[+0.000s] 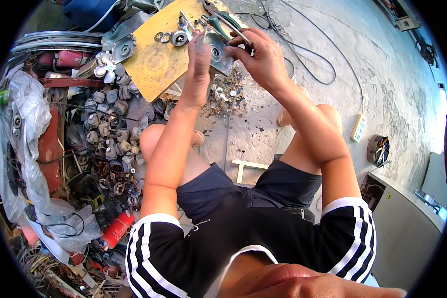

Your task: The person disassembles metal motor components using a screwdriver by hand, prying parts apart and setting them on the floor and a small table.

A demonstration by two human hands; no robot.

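Reference: yellow worktop (159, 62). Left of it, a white fan (105, 67); below left, a heap of small motor parts (111, 116) and, farther down, a red canister (118, 229). On the worktop, a round metal part (179, 37). Left hand (198, 67) at the worktop's near edge, seen edge-on beside a grey metal plate (220, 60); cannot tell whether it grips. Plate lies between the hands at the worktop's near right part; its support is unclear. Above it on the worktop, green-handled pliers (215, 23). Right hand (263, 57), just off the worktop's right edge, fingers closed around a slim metal rod (233, 29) slanting up-left over the worktop. Right of the worktop, on the floor: black cable (308, 49); well apart, a power strip (358, 128).
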